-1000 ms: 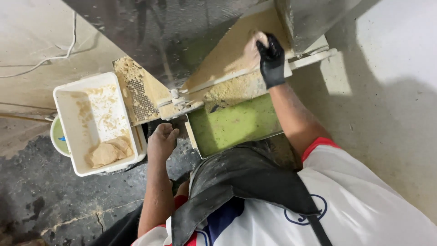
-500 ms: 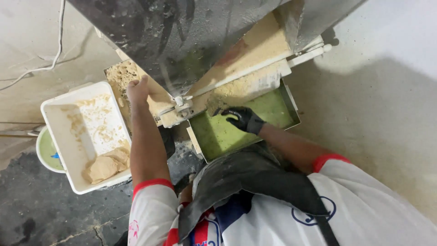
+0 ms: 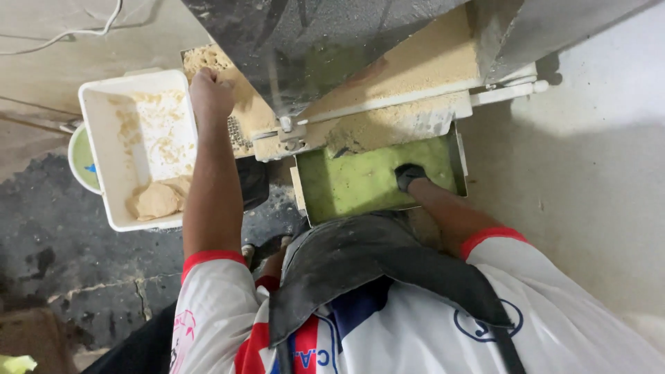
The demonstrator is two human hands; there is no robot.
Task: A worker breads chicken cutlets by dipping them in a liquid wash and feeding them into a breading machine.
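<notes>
My bare left hand (image 3: 210, 95) is closed into a fist and pressed against the crumb-covered side of a metal machine (image 3: 325, 41), by its perforated plate (image 3: 239, 135). My right hand (image 3: 410, 176), in a black glove, reaches down into a metal tray (image 3: 454, 156) filled with green paste (image 3: 353, 183) under the machine's chute. Its fingers dig into the paste; whether they grip any is hidden. Beige crumbly dough (image 3: 415, 69) coats the sloped chute above the tray.
A white plastic tub (image 3: 114, 145) with lumps of beige dough (image 3: 156, 199) stands on the dark cracked floor (image 3: 62, 256) at the left. A round green-lined bowl (image 3: 82, 159) peeks out behind it. A pale wall (image 3: 589, 173) runs along the right.
My right hand dropped from the machine's upper right edge down into the green tray. My left hand rose from near my body to the machine's left side.
</notes>
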